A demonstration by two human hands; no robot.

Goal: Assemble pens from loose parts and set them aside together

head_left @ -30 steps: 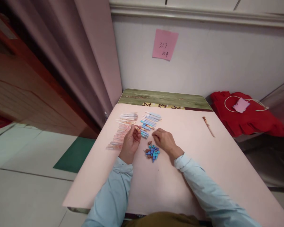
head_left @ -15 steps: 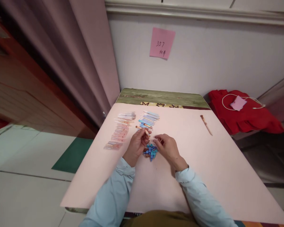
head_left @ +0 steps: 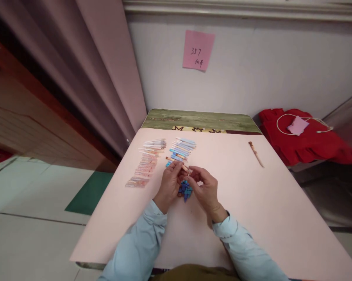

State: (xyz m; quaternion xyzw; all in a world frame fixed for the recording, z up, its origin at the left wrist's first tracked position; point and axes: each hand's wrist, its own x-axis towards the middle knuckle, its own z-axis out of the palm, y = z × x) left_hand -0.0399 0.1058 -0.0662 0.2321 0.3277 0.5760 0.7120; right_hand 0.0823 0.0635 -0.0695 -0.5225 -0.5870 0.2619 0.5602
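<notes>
My left hand (head_left: 171, 180) is closed around a short beige pen barrel (head_left: 185, 168), tilted with one end toward the right. Curled in a pinch, the fingers of my right hand (head_left: 204, 186) meet that end; any tiny piece between them is too small to make out. Just below both hands lies a pile of small blue and brown pen caps or end pieces (head_left: 185, 191), partly covered by my fingers. Beyond my left hand, light blue pen barrels (head_left: 184, 145) lie in a row, with a few brown-and-beige barrels (head_left: 180, 157) at its near end.
Clear and pinkish slim pen parts (head_left: 145, 166) form a column on the left of the pink-covered table (head_left: 252, 218). A brown-topped beige pen (head_left: 256, 154) lies at the far right. Past the right edge, red cloth (head_left: 307, 148) carries a white cable and pink paper.
My right hand has moved in to the left and its fingers now touch the end of the pen barrel. The left hand still holds the barrel. The view has shifted slightly.
</notes>
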